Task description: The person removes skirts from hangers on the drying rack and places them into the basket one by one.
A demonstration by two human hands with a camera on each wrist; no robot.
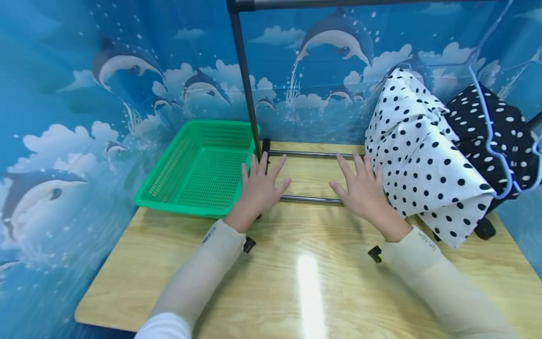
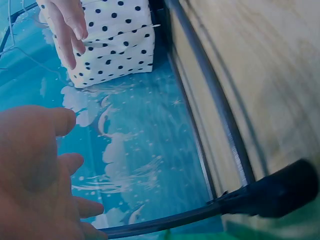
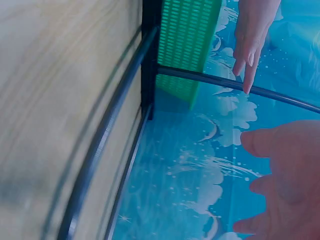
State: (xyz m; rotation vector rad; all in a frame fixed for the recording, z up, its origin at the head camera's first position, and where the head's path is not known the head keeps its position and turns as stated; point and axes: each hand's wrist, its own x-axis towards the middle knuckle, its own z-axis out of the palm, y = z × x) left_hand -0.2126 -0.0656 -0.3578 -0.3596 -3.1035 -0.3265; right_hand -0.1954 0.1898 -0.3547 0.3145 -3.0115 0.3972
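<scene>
Both hands lie flat with fingers spread on the wooden table [image 1: 305, 282], holding nothing. My left hand [image 1: 260, 186] rests across the front lower rail [image 1: 311, 199] of a black clothes rack, beside its upright post [image 1: 245, 84]. My right hand [image 1: 362, 188] lies over the same rail, its outer edge next to a white black-dotted garment [image 1: 419, 160] hanging on the rack. The left wrist view shows the left hand [image 2: 35, 175], the right hand [image 2: 67, 25] and the white garment [image 2: 120, 40]. The right wrist view shows the right hand [image 3: 285, 175] and the left hand [image 3: 252, 35].
A green mesh basket [image 1: 199, 167] sits empty at the table's back left, touching the rack post. A black white-dotted garment [image 1: 495, 136] on a pale blue hanger [image 1: 493, 146] hangs behind the white one. Blue dolphin-print walls enclose the table. A rack caster [image 1: 484, 228] stands at right.
</scene>
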